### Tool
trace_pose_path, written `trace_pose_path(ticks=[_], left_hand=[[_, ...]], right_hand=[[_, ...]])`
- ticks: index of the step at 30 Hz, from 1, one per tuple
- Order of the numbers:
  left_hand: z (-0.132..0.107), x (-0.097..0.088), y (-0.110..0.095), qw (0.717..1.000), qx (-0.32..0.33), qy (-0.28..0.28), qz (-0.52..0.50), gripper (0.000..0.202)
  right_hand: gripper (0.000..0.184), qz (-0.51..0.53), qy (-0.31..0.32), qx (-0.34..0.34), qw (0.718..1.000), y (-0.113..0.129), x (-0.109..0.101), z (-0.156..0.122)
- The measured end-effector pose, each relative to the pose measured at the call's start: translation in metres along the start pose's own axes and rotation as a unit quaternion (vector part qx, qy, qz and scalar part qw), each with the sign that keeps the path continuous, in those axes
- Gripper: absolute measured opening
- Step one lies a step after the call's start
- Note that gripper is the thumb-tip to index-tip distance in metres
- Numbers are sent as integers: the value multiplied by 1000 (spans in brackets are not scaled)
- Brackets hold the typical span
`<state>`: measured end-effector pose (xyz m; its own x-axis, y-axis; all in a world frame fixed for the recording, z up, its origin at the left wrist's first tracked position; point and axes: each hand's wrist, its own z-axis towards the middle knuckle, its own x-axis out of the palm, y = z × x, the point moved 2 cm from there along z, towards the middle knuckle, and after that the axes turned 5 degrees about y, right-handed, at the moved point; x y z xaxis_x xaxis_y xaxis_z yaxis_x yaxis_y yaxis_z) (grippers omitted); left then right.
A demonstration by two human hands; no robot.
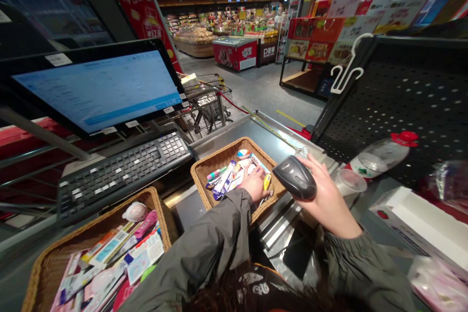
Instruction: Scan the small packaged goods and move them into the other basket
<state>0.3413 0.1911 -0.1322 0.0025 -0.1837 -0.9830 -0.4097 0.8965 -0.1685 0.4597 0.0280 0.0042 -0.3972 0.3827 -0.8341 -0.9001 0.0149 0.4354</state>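
Observation:
My right hand (331, 202) is wrapped round a black barcode scanner (297, 178), held up beside the far wicker basket. My left hand (255, 184) reaches down into that wicker basket (204, 179), among small packaged goods (227, 178) in purple, white and yellow wrappers. Its fingers are bent over the packets; whether they grip one is hidden. A second wicker basket (47, 265) stands at the lower left, filled with flat packets, a pink item (146, 223) and a white rounded item (135, 211).
A monitor (106, 87) and a black keyboard (124, 170) stand on the left. On the right are a clear plastic bottle (387, 153), a plastic cup (350, 183), a white open box (420, 224) and a black perforated panel (413, 92). The metal counter (252, 131) extends forward.

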Motion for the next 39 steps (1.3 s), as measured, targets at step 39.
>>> trace_pose_path(ticks=[39], left_hand=[[-327, -166, 66, 885, -277, -347, 139, 15]], right_hand=[[42, 20, 92, -273, 958, 168, 73, 35]])
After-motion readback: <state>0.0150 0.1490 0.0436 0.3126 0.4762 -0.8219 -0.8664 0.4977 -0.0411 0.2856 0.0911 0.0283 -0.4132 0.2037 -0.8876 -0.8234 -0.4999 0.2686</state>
